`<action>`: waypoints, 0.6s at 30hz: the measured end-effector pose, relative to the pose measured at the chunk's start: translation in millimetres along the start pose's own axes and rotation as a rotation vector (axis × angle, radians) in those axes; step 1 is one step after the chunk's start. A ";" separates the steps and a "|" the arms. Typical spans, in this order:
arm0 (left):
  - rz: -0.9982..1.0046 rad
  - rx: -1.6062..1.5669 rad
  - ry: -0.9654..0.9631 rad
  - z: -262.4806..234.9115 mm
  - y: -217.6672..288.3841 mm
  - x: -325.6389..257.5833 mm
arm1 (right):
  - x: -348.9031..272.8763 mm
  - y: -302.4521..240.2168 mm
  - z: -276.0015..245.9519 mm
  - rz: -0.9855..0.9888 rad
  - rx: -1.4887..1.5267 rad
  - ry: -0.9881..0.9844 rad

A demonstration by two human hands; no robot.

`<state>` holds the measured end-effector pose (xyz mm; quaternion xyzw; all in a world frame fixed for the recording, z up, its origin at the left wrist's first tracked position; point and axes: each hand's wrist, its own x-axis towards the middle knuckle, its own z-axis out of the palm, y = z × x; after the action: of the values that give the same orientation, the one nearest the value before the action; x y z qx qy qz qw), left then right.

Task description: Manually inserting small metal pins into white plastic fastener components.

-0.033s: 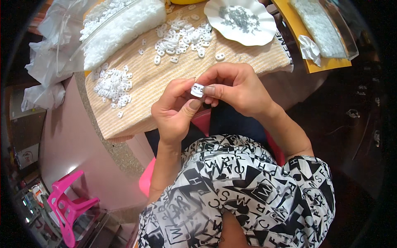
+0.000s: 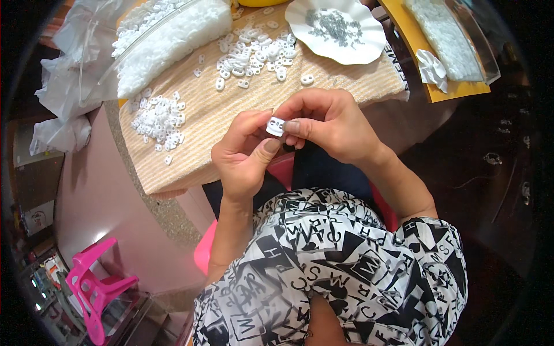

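Observation:
Just beyond my lap, a small white two-hole cord lock (image 2: 275,126) is pinched between both hands. My left hand (image 2: 239,157) is closed on its left side, thumb tip below it. My right hand (image 2: 337,127) grips its right side between thumb and fingers. The fingers partly hide the piece. Past my hands, loose white oval two-hole pieces (image 2: 254,53) lie heaped on a striped cloth (image 2: 213,109). To the left is a pile of smaller white pieces (image 2: 160,120). A white scalloped plate (image 2: 369,49) at the back right holds tiny grey metal bits, possibly springs.
A clear bag of white pieces (image 2: 173,43) sits at the back left, beside crumpled plastic bags (image 2: 60,95). At the far right, another clear pack (image 2: 447,43) and crumpled paper (image 2: 431,69) lie on a yellow surface. A pink stool (image 2: 95,285) is at lower left.

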<state>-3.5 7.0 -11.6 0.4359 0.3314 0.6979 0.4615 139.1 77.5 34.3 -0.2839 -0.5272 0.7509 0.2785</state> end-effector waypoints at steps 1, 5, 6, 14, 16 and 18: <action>0.005 -0.001 -0.002 -0.3 0.5 1.4 | 0.4 -1.0 0.4 0.013 -0.012 0.010; -0.029 0.031 0.021 -6.3 -3.1 0.0 | 2.6 -0.7 -0.3 -0.025 -0.155 0.060; -0.037 0.056 0.045 -7.9 -4.6 1.1 | 3.6 -2.2 -1.6 -0.041 -0.166 0.061; -0.045 0.430 0.229 -18.8 -15.6 -5.8 | 71.9 -52.4 -37.9 -0.561 -0.720 0.435; -0.030 0.483 0.218 -18.6 -17.9 -3.4 | 110.8 -74.8 -54.0 -0.791 -0.944 0.513; -0.034 0.575 0.200 -18.7 -16.0 -3.5 | 149.4 -97.6 -65.2 -0.793 -1.073 0.622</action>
<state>-14.3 8.3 -34.0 0.4722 0.5665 0.6072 0.2957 95.5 254.3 88.8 -0.3691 -0.7819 0.1173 0.4885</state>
